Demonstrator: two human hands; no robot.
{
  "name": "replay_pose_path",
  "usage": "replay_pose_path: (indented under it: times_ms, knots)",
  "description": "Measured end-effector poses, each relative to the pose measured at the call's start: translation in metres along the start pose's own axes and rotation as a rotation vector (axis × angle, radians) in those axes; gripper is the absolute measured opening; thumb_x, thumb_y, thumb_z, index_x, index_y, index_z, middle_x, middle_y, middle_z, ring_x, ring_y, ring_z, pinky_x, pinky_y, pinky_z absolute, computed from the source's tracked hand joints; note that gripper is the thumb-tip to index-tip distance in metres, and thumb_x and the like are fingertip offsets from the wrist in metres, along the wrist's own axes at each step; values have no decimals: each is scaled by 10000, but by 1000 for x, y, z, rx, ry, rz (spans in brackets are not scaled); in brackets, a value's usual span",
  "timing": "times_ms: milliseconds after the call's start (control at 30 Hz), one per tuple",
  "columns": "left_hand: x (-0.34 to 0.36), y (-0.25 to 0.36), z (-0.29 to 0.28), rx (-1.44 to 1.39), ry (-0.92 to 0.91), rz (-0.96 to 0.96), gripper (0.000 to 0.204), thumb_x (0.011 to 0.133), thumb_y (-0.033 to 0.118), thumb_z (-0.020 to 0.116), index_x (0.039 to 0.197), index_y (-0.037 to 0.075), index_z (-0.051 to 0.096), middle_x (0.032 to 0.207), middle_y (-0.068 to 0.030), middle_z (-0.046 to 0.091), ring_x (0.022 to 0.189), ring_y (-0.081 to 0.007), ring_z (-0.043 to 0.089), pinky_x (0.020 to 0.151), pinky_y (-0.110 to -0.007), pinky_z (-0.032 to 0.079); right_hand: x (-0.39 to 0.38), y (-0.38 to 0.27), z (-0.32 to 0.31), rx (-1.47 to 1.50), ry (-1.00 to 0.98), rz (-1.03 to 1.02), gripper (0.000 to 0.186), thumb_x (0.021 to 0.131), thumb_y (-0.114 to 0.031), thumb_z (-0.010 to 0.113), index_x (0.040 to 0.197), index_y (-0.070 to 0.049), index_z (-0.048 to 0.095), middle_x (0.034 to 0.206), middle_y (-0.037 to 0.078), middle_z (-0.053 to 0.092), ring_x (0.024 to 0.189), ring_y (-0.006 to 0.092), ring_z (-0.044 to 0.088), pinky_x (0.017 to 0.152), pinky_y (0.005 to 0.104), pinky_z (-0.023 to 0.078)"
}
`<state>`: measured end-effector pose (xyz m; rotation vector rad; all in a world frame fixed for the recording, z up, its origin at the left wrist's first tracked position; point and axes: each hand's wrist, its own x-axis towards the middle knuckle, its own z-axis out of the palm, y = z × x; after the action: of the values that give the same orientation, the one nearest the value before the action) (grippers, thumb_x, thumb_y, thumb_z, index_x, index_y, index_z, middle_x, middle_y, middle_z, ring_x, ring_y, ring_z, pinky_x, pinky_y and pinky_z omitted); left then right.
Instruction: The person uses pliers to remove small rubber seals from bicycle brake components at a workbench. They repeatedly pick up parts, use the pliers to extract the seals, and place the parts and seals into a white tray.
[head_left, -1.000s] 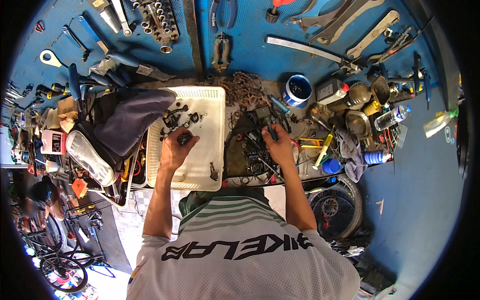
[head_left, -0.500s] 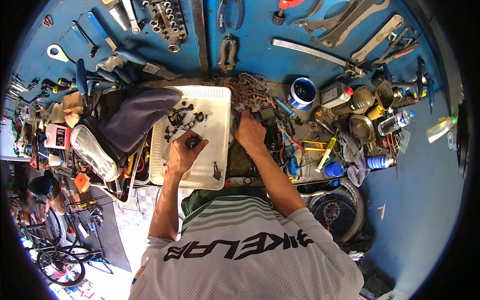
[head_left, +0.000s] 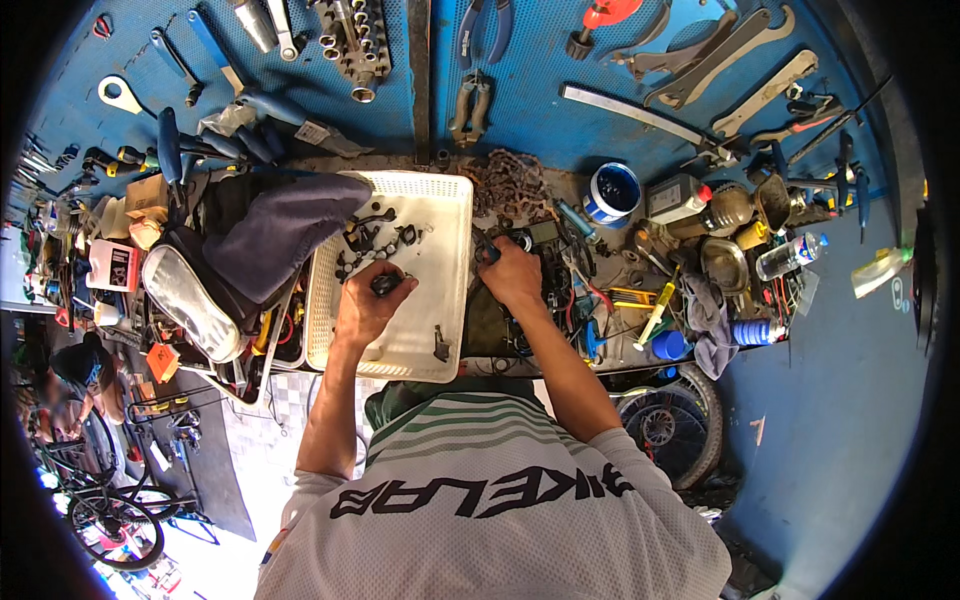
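Note:
My left hand (head_left: 366,308) is closed around a small black part (head_left: 384,286), held over a cream plastic tray (head_left: 436,300). Its fingers hide most of that part. In the tray lie several black bicycle parts (head_left: 378,232) towards the far left, and a small dark metal piece (head_left: 440,346) near the front right. Just right of the tray, my right hand (head_left: 516,278) is closed on a dark tool handle (head_left: 491,252), above the cluttered bench. The tool's far end cannot be made out.
A rusty chain pile (head_left: 512,178) lies behind my right hand, with a blue-and-white tub (head_left: 612,192) further right. A dark cloth (head_left: 270,240) is heaped left of the tray. Tools hang on the blue pegboard (head_left: 540,60). A bicycle wheel (head_left: 660,425) stands below the bench.
My right hand has drawn slightly back from the clutter beside the tray, and a dark handle now shows between its fingers. My left hand stays over the tray. The whole view has shifted slightly.

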<state>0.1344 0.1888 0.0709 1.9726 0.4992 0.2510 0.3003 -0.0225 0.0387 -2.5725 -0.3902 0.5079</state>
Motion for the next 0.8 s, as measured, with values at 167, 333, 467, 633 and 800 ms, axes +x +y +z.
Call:
replay_pose_path:
  times_ms: [167,333,467,633,800]
  knots:
    - [3,6,-3,5,-22,-14,243,909,207,898,952,21,748,725,-62,688,644,-113,585,630,-328,513,3,-8,18,-180,37,-13,476,891,-250,762,1317,-64,657,924,223,800,913,425,775,1043,590,450]
    - [-1,9,-3,-3,-12,-18,242,907,199,898,949,17,744,726,-69,692,644,-122,594,637,-332,519,-1,-4,26,-219,84,-67,518,891,-206,747,1354,-22,606,871,230,792,866,446,775,1080,635,444]
    - [-3,8,-4,-10,-3,2,245,906,196,899,943,14,740,727,-71,697,644,-119,596,639,-328,522,-5,-5,26,-242,138,-105,506,877,-132,723,1348,9,601,855,247,786,853,454,776,1100,660,445]
    - [-7,7,-6,-12,10,-20,235,909,181,899,937,12,738,735,-57,706,657,-100,594,634,-315,517,-8,-7,23,-291,91,-101,491,860,-76,698,1327,27,589,847,275,779,858,450,782,1086,649,469]
    - [-5,9,-5,-46,4,-1,231,929,194,894,941,27,736,721,-17,673,659,-78,555,617,-296,482,-9,-7,25,-286,100,-95,423,855,-68,695,1255,21,590,856,296,774,875,456,783,1091,635,475]
